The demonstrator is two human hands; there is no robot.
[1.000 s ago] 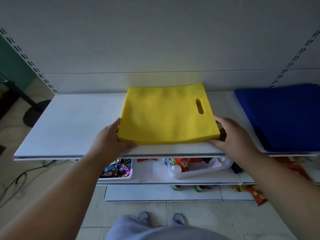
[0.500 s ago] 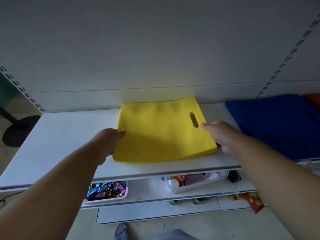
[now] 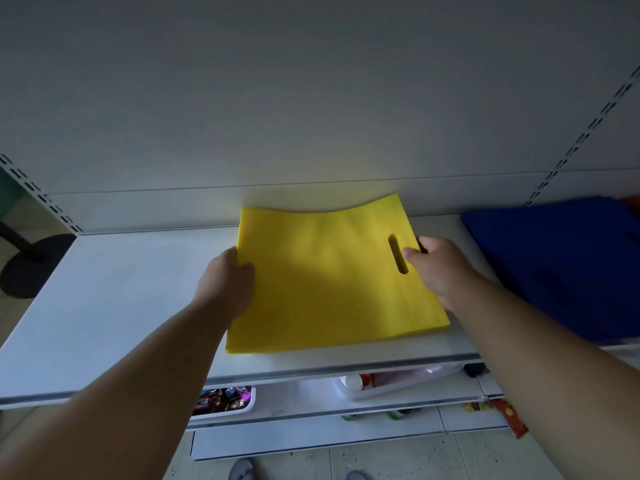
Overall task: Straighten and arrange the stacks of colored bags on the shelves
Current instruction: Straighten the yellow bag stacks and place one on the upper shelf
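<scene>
Yellow bags (image 3: 332, 282) stacked mid-shelf (image 3: 114, 306), left hand (image 3: 227, 284) and right hand (image 3: 438, 268) gripping opposite side edges, blue stack (image 3: 561, 265) at shelf's right end.

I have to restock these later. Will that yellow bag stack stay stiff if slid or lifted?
Probably floppy: the yellow bag stack is thin, and its far edge curls up against the back panel. It likely slides easily on the smooth shelf. Layers may shift.

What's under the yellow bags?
The yellow bags lie on the white shelf. Whether anything is tucked beneath them cannot be seen; the stack covers that spot.
</scene>
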